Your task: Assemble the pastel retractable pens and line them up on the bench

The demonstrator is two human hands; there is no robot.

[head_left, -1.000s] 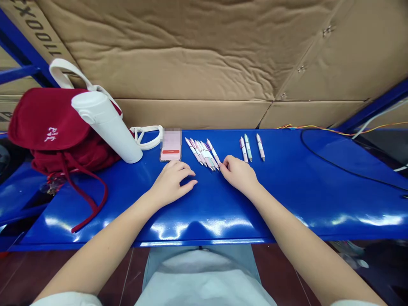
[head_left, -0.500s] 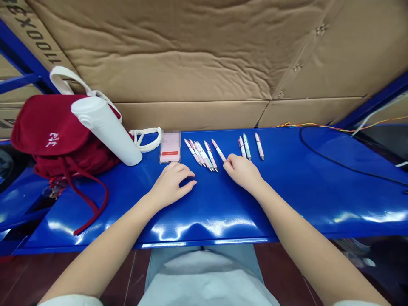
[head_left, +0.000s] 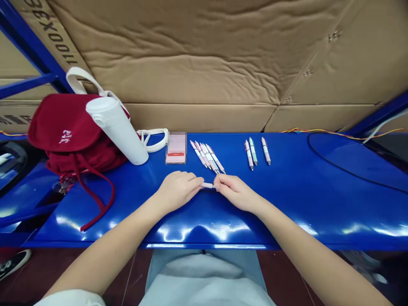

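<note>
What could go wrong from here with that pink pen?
The pink pen is pinched only near its ends between the left hand and the right hand, so it might slip and roll on the glossy blue metal shelf. The right hand's fingers also sit just below the tips of the fanned pens, so they could nudge that group out of line.
</note>
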